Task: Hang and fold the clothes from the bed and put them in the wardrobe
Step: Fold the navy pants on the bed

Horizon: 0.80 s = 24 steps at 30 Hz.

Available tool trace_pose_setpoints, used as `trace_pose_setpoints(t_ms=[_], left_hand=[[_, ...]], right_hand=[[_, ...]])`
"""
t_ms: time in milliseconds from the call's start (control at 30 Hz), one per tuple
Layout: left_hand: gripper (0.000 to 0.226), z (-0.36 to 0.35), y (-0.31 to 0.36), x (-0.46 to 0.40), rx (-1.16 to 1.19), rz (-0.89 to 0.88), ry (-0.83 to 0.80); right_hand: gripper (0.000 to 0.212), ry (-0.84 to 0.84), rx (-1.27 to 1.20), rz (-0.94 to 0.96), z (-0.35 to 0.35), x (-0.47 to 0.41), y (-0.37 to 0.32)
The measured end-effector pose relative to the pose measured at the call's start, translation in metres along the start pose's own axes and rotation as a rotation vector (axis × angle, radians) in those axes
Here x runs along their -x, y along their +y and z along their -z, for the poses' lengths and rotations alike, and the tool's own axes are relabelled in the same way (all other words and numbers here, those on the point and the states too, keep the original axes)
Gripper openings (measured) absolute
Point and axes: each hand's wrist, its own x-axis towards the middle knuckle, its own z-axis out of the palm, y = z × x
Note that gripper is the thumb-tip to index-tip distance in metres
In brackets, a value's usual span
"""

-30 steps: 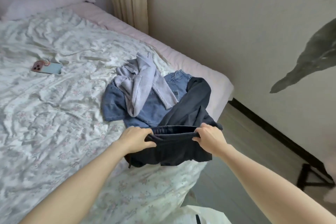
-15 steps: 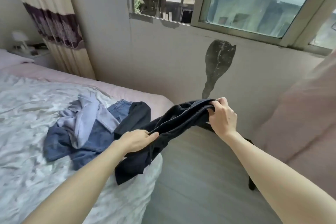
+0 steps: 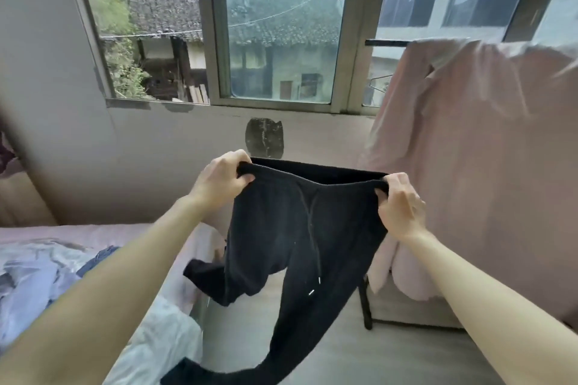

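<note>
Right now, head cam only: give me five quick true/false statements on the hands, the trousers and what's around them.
1. Both hands, left hand and right hand, grip the waistband of the black trousers. True.
2. The trousers lie flat on the bed. False: they hang in the air, legs dangling.
3. A drawstring hangs from the waistband. True.
4. Pink fabric hangs at the right. True.
5. The window is covered by a curtain. False: rooftops show through the glass.
</note>
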Motion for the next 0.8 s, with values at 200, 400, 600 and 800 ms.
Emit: trace_pose_setpoints(t_ms=[200, 400, 600, 800], left_hand=[[0.040, -0.001, 0.032, -0.026, 0.082, 0.003, -0.030], [0.015, -0.021, 0.035, -0.015, 0.175, 0.033, -0.292], [0.026, -0.036, 0.043, -0.007, 0.384, 0.115, -0.357], [0.022, -0.045, 0.050, -0.009, 0.492, 0.138, -0.356]], right_hand=[[0.044, -0.032, 0.091, -0.006, 0.042, -0.008, 0.019], [0.028, -0.105, 0.372, -0.045, 0.049, 0.000, 0.040], [0.041, -0.037, 0.025, -0.207, 0.053, 0.004, 0.044], [0.047, 0.040, -0.232, -0.327, 0.059, 0.011, 0.050]])
